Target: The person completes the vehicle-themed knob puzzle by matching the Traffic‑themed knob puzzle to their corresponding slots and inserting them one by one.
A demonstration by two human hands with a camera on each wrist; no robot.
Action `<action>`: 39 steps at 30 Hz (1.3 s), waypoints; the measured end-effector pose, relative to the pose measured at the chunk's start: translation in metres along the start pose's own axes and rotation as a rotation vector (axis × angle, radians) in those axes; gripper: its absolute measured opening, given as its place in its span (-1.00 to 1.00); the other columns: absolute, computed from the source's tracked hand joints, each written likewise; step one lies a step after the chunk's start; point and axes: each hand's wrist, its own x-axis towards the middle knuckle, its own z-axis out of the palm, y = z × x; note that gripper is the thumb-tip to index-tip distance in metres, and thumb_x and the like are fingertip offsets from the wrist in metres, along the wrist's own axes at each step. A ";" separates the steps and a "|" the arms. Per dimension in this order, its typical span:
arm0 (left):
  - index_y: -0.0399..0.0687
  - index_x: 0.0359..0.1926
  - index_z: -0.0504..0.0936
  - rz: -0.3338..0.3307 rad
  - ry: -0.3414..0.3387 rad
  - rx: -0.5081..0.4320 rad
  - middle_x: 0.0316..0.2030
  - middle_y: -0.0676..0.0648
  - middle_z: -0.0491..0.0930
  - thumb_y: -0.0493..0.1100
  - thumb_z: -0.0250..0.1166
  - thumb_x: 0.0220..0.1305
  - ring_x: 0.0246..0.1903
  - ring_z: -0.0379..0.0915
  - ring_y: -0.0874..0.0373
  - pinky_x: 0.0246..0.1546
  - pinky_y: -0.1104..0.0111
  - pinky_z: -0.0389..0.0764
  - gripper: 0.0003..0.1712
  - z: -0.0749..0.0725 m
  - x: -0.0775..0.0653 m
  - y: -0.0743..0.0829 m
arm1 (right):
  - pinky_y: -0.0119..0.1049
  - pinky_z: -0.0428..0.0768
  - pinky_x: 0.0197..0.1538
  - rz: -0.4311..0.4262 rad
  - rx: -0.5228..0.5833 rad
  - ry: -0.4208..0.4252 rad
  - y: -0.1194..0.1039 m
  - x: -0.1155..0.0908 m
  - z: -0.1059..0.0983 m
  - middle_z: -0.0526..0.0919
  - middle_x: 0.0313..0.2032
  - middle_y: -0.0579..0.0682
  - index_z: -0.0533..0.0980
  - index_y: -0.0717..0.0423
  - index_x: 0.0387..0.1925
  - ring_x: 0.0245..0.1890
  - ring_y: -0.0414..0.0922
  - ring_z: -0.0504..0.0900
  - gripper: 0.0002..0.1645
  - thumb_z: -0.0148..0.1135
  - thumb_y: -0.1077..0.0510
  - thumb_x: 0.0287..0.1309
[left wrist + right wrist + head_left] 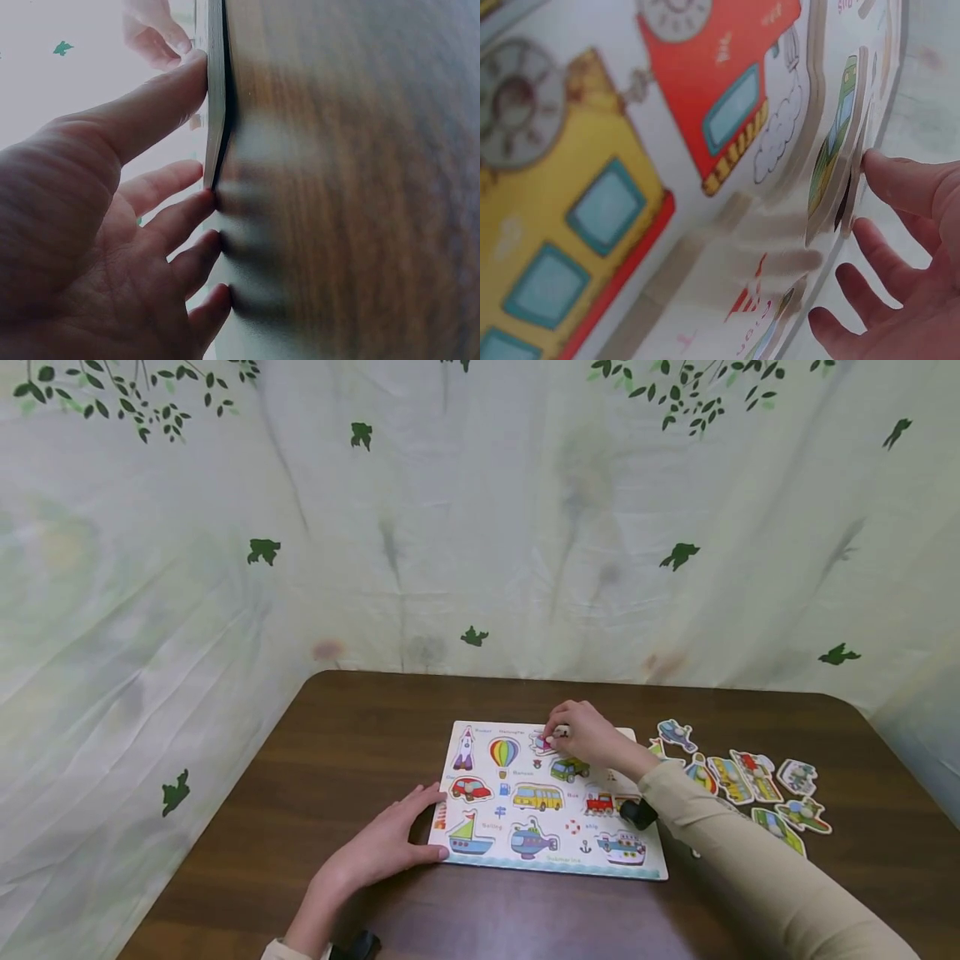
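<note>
1. Head view: the right hand [592, 735] reaches over a vehicle puzzle board [540, 871] on the tabletop [352, 735]. Its thumb and forefinger are drawn narrow, pinching a pink helicopter piece [538, 744] at the board's top row, right of the hot-air balloon [503, 752] and above the green jeep [569, 768]. The piece sits at the fingertips, partly covered by them. The left hand [378, 843] is spread wide at the board's left side, thumb by the near corner. Loose vehicle pieces [753, 774] lie right of the board, some overlapping.

2. Left wrist view: the left thumb touches the board's edge; the other fingers are parted, their tips by the far corner and the tabletop (the right hand shows small and pale behind).

3. Right wrist view: a thin piece edge stands between thumb and forefinger, close against the board; the remaining fingers are loosely bent below. The train [705, 97] looms nearest the camera.
</note>
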 end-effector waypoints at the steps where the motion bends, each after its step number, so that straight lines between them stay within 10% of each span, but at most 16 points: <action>1: 0.07 0.35 0.39 -0.003 0.001 -0.001 0.44 -0.05 0.21 0.13 0.51 0.03 0.46 -0.04 -0.12 0.32 -0.20 0.10 -0.13 0.000 0.000 0.000 | 0.08 0.33 0.25 -0.001 -0.004 0.001 0.000 0.000 0.000 0.52 0.11 0.06 0.70 -0.08 -0.28 0.22 0.11 0.31 -0.91 0.36 0.19 0.21; 39: 0.08 0.35 0.39 0.001 -0.002 -0.013 0.45 -0.06 0.20 0.13 0.51 0.04 0.46 -0.05 -0.14 0.32 -0.20 0.10 -0.13 -0.001 -0.001 0.001 | 0.25 0.21 0.29 0.062 0.060 0.059 0.022 -0.028 -0.022 0.38 0.29 0.16 0.69 -0.03 -0.12 0.34 0.22 0.16 -0.80 0.32 0.22 0.23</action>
